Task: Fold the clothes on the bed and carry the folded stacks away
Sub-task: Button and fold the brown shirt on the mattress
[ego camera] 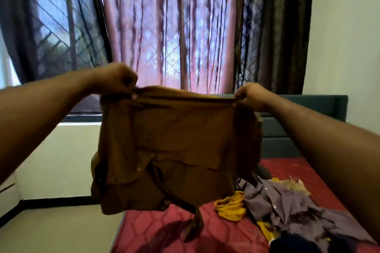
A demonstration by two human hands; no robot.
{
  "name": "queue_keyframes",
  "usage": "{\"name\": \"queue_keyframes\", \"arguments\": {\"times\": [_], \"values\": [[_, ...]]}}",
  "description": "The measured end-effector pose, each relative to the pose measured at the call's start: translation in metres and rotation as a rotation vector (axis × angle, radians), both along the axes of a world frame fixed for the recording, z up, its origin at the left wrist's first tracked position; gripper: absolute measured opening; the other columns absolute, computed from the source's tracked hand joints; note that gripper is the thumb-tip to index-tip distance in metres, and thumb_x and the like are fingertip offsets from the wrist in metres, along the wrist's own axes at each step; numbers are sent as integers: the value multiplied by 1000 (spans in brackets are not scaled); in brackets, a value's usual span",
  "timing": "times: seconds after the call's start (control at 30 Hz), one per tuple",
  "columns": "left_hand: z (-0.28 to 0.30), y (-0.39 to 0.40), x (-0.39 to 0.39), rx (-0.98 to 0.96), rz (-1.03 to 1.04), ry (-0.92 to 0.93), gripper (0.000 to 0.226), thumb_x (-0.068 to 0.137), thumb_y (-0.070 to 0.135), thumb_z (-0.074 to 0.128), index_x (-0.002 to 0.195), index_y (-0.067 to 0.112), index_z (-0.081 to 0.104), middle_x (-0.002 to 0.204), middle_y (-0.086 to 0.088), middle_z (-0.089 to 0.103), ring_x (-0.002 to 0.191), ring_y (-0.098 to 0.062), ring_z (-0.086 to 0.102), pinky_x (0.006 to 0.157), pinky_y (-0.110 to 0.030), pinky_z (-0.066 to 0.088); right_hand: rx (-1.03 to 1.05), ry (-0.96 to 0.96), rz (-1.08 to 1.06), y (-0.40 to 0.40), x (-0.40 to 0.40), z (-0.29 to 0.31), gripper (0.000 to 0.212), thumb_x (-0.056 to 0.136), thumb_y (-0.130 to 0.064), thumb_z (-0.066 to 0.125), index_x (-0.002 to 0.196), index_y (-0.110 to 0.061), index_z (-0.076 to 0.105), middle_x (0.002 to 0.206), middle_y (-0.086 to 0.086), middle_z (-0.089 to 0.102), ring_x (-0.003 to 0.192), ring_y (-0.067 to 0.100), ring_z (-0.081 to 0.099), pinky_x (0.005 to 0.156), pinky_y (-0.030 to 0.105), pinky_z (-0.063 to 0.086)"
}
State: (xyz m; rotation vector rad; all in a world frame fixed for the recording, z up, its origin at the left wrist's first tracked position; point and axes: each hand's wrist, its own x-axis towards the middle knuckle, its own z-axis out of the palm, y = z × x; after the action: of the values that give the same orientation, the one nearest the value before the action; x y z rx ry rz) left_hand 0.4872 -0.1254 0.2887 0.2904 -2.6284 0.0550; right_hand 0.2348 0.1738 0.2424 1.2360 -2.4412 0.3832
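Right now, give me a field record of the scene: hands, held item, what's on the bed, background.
left hand: pinches the top edge of the brown shirt
right hand: pinches the same top edge, other end
brown shirt: held up in the air, spread between the hands, lower part hangs over the bed edge
bed: red mattress, teal headboard
on bed: purple shirt, crumpled; yellow garment beside it; dark garment at the near edge
folded stacks: none in view
background: pink curtain over a window
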Motion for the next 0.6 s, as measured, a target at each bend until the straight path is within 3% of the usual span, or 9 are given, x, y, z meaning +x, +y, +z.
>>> {"name": "queue_keyframes", "arguments": {"times": [0.03,0.1,0.17,0.23,0.33,0.4,0.5,0.57,0.6], "values": [[1,-2,-3,-212,175,-136,27,79,34,78,72,14,62,65,-2,60,65,-22,58,60,-31,49,-22,-29,0,3,-1,5,8,82,-16,74,76,-14,71,61,-4,58,54,7,54,51,20,41],[1,-1,-5,-423,447,-240,29,83,53,67,78,24,63,82,-1,63,78,-24,61,69,-33,50,-45,-107,8,3,-1,13,17,82,-15,75,68,-15,66,50,-5,58,39,4,51,38,16,40],[1,-9,-7,-396,436,-70,19,87,44,63,81,26,66,88,-4,65,87,-28,65,74,-36,51,-70,-155,4,0,0,22,15,83,-14,74,71,-11,64,58,5,61,39,11,54,36,17,40],[-5,-21,-11,-90,136,208,20,88,14,64,71,24,65,75,-2,65,82,-23,66,75,-34,53,64,-220,-19,-3,6,29,10,83,-14,73,80,-8,66,67,11,59,42,14,51,35,18,39],[-23,-11,-17,559,-289,604,38,86,-12,58,79,24,68,62,13,68,60,3,60,62,-12,50,323,-256,-73,-7,13,34,6,82,-17,74,82,-14,69,67,6,55,45,12,43,37,17,35],[-32,-17,-27,531,-239,462,30,85,-11,58,80,16,69,63,9,68,60,-1,60,59,-12,49,297,-182,-111,-9,5,28,4,82,-13,73,85,-13,71,63,1,58,47,11,48,40,18,37],[-37,-27,-31,22,182,-298,12,84,9,70,74,16,68,74,0,67,74,-13,62,63,-20,44,420,-250,-183,-10,-6,14,11,83,-16,73,81,-9,65,47,1,53,36,13,46,35,17,35],[-42,-28,-32,-172,362,-323,17,87,33,70,89,16,71,93,-7,69,85,-21,63,70,-25,44,443,-289,-175,-14,-10,4,15,86,-20,70,86,-8,63,49,6,51,33,15,42,34,17,35],[-45,-27,-33,-212,409,-203,25,90,41,65,97,18,69,104,-11,67,93,-27,64,74,-29,44,401,-305,-172,-14,-9,3,13,88,-18,68,85,-8,61,48,6,52,32,15,44,34,17,36]]}}
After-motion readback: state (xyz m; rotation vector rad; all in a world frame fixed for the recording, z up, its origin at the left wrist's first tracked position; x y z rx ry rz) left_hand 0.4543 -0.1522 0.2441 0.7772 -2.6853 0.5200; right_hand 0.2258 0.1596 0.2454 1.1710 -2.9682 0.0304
